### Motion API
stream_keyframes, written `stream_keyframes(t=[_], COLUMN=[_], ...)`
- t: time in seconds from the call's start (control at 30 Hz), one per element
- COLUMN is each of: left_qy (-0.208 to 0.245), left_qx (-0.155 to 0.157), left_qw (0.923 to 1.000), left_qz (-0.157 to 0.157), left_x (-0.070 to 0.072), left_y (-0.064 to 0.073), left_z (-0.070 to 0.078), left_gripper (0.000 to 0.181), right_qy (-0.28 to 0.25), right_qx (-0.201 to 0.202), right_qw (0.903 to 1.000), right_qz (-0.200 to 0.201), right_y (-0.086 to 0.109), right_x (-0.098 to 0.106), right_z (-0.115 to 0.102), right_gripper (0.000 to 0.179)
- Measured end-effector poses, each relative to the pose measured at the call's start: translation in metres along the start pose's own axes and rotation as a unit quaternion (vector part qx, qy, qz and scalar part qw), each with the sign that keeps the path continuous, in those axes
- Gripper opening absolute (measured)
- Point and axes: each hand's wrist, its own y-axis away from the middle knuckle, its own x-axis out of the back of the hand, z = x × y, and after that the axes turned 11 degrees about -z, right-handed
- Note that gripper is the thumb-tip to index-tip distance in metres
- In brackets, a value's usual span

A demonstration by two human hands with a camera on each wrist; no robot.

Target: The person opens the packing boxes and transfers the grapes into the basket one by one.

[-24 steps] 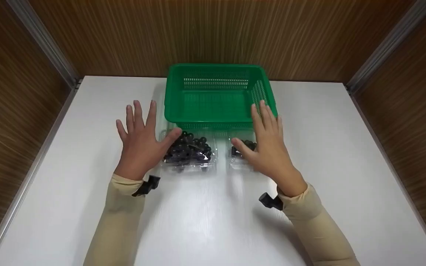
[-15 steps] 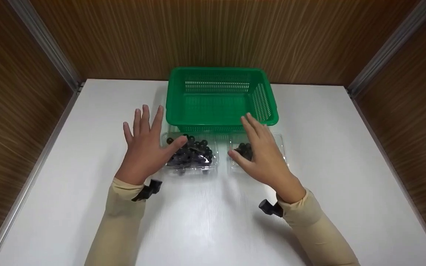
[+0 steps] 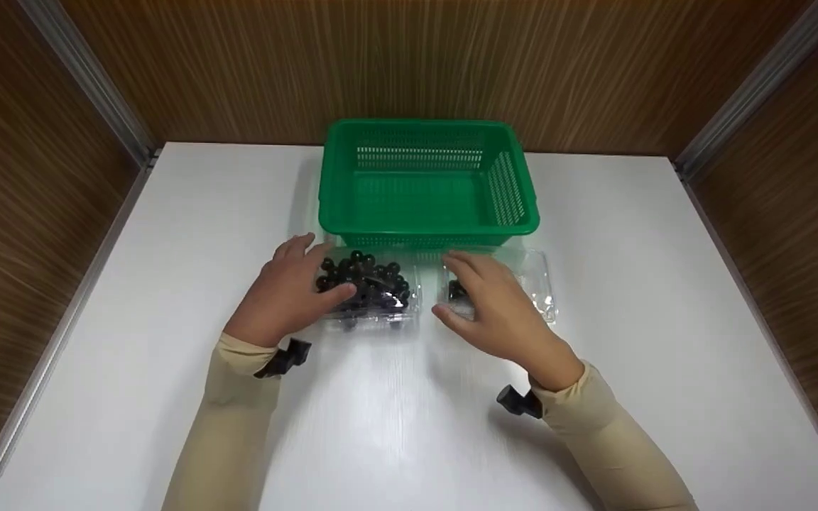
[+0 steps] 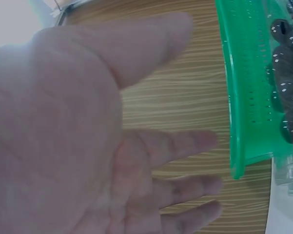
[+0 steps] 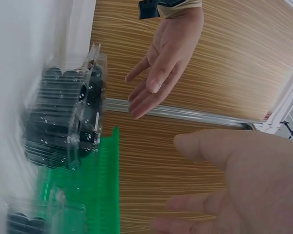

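Observation:
Two clear plastic boxes of dark grapes lie side by side on the white table. The left grape box (image 3: 373, 287) looks well filled; the right grape box (image 3: 538, 280) shows only a few grapes, the rest hidden by my hand. My left hand (image 3: 282, 298) hovers at the left box's left side, its thumb over the near part. Over the right box's left part is my right hand (image 3: 494, 305), fingers bent loosely. Both palms face inward and hold nothing; the left wrist view shows the left fingers (image 4: 185, 146) extended, apart from the grapes.
Directly behind the boxes stands a green plastic basket (image 3: 423, 231) with slotted walls and nothing inside. Wood-grain panels (image 3: 409, 64) enclose the white table (image 3: 388, 426) at the back and both sides.
Both hands have come lower and nearer the two boxes. Their fingers, spread and straight earlier, are now more bent and drawn together. Boxes and basket stay put.

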Motion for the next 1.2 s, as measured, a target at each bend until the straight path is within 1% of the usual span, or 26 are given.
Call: stream_keyframes(t=[0.07, 0.17, 0.27, 0.4, 0.53, 0.67, 0.83, 1.03, 1.2], left_qy=[-0.003, -0.001, 0.005, 0.012, 0.011, 0.006, -0.003, -0.007, -0.009], left_qx=[0.0, -0.005, -0.023, -0.041, -0.033, -0.029, -0.031, -0.018, -0.02], left_qw=[1.0, 1.0, 0.9997, 0.9991, 0.9993, 0.9994, 0.9991, 0.9985, 0.9988], left_qz=[-0.003, 0.002, 0.001, -0.009, -0.012, -0.015, -0.03, -0.05, -0.045], left_x=[-0.002, -0.004, -0.007, -0.012, -0.016, -0.018, -0.024, -0.027, -0.027], left_y=[-0.002, -0.005, -0.008, -0.012, -0.016, -0.02, -0.025, -0.028, -0.028], left_z=[-0.002, -0.004, -0.004, -0.005, -0.007, -0.009, -0.013, -0.014, -0.013], left_gripper=[0.081, 0.079, 0.079, 0.082, 0.087, 0.09, 0.097, 0.107, 0.107], right_qy=[0.006, 0.003, 0.001, 0.02, 0.037, 0.04, 0.045, 0.06, 0.072], right_qx=[0.002, 0.002, 0.005, 0.022, 0.038, 0.048, 0.052, 0.063, 0.071], right_qw=[1.0, 1.0, 1.0, 0.9995, 0.9986, 0.9977, 0.9959, 0.9944, 0.9934], right_qz=[-0.004, -0.007, -0.004, 0.007, 0.002, -0.027, -0.059, -0.06, -0.054], right_y=[-0.002, -0.003, -0.004, -0.005, -0.008, -0.01, -0.012, -0.012, -0.013], right_x=[-0.004, -0.008, -0.013, -0.02, -0.027, -0.034, -0.041, -0.045, -0.045], right_z=[0.0, -0.001, -0.002, -0.004, -0.005, -0.006, -0.005, -0.003, -0.001], right_gripper=[0.066, 0.065, 0.062, 0.058, 0.053, 0.049, 0.046, 0.049, 0.05])
